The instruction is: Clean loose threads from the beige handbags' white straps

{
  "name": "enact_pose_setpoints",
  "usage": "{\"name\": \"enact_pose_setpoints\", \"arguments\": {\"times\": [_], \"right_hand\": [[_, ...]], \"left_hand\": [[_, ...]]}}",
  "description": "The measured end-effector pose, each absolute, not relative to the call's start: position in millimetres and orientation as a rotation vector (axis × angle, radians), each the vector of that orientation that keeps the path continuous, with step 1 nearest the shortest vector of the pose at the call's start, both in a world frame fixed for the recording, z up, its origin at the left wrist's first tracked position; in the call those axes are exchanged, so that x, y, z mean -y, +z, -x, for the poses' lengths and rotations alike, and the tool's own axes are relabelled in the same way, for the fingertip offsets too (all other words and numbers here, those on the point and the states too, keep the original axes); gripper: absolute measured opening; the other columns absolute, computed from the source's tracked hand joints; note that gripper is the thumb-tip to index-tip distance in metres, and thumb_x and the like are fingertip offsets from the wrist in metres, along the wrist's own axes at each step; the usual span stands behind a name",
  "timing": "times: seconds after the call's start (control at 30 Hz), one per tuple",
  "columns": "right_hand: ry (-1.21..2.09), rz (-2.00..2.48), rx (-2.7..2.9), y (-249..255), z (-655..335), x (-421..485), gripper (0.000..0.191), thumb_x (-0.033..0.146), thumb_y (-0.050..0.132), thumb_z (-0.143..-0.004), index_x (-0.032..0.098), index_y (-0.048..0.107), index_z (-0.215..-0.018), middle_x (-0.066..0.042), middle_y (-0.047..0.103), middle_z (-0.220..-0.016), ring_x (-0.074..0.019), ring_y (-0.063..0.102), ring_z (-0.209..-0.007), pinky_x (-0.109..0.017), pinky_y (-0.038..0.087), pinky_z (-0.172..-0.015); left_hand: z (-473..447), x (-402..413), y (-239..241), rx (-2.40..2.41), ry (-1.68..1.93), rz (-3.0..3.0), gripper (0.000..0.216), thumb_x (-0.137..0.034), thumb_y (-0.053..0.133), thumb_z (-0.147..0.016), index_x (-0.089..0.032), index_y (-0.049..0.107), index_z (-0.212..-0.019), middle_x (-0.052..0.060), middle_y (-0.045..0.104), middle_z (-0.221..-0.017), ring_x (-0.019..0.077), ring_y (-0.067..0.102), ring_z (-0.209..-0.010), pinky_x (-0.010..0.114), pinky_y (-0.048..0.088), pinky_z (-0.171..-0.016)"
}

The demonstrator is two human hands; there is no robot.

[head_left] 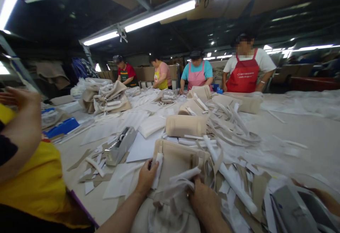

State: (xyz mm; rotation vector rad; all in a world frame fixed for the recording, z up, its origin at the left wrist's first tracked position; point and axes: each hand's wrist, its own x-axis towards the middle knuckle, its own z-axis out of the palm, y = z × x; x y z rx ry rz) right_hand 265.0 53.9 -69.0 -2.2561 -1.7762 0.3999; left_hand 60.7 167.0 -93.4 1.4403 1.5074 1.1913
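Observation:
A beige bag [175,160] lies in front of me, its flap side up. My left hand [147,178] is closed on the bag's left edge, the thumb beside a piece of white foam wrap [158,167] there. On the right, my right hand [203,197] is closed round a strap [183,183] partly covered in white wrapping. Its fingertips are partly hidden by the strap. The bag's lower part bulges toward me. Just behind it stands another beige bag [186,125].
A tape dispenser [120,146] stands at left among paper scraps; a grey device [300,204] is at lower right. White foam tubes [231,178] and straps [233,128] lie at right. A person in a yellow apron [39,176] is close at left; several people work across the table.

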Motion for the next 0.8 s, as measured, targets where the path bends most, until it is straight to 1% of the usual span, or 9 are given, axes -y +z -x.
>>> {"name": "enact_pose_setpoints", "arguments": {"times": [0.23,0.37,0.5,0.63,0.7,0.8], "right_hand": [[0.578,2.214,1.746,-65,-269,-56,0.038,0.024,0.042,-0.079,0.016,0.05,-0.116,-0.014,0.069,-0.083,-0.0308,0.066,-0.08,-0.042,0.047,-0.068],[0.629,2.278,1.72,-62,-268,-58,0.041,0.025,0.042,-0.079,0.017,0.049,-0.118,-0.015,0.069,-0.087,-0.033,0.065,-0.082,-0.044,0.047,-0.068],[0.593,2.254,1.75,-69,-269,-58,0.036,0.028,0.038,-0.081,0.019,0.05,-0.114,-0.014,0.069,-0.083,-0.0344,0.065,-0.078,-0.045,0.046,-0.066],[0.479,2.296,1.776,-71,-266,-57,0.031,0.032,0.036,-0.084,0.02,0.049,-0.11,-0.013,0.069,-0.082,-0.033,0.065,-0.077,-0.043,0.044,-0.065],[0.461,2.336,1.818,-63,-265,-55,0.031,0.033,0.037,-0.084,0.019,0.049,-0.109,-0.013,0.069,-0.086,-0.0311,0.065,-0.079,-0.04,0.044,-0.065],[0.435,2.384,1.911,-37,-268,-50,0.027,0.035,0.039,-0.084,0.02,0.052,-0.102,-0.012,0.068,-0.089,-0.0293,0.064,-0.082,-0.036,0.042,-0.065]], "left_hand": [[-63,-167,-91,-1.52,1.139,-1.386,0.045,-0.049,0.057,-0.071,-0.015,0.059,-0.102,0.007,0.067,-0.096,0.0247,0.06,-0.092,0.033,0.046,-0.081],[-63,-166,-91,-1.505,1.138,-1.346,0.045,-0.048,0.058,-0.072,-0.015,0.058,-0.103,0.006,0.067,-0.096,0.0243,0.06,-0.092,0.032,0.046,-0.08],[-62,-165,-91,-1.493,1.173,-1.334,0.046,-0.047,0.058,-0.072,-0.013,0.057,-0.103,0.009,0.066,-0.096,0.0245,0.06,-0.09,0.033,0.046,-0.078],[-64,-164,-94,-1.49,1.187,-1.343,0.045,-0.045,0.059,-0.072,-0.012,0.058,-0.101,0.01,0.066,-0.092,0.0234,0.06,-0.087,0.033,0.045,-0.078],[-64,-166,-95,-1.475,1.19,-1.341,0.043,-0.043,0.059,-0.072,-0.011,0.059,-0.101,0.01,0.065,-0.094,0.0223,0.06,-0.087,0.033,0.045,-0.079],[-59,-165,-90,-1.458,1.188,-1.328,0.044,-0.039,0.06,-0.072,-0.009,0.057,-0.104,0.013,0.064,-0.097,0.0217,0.06,-0.087,0.033,0.045,-0.079]]}}
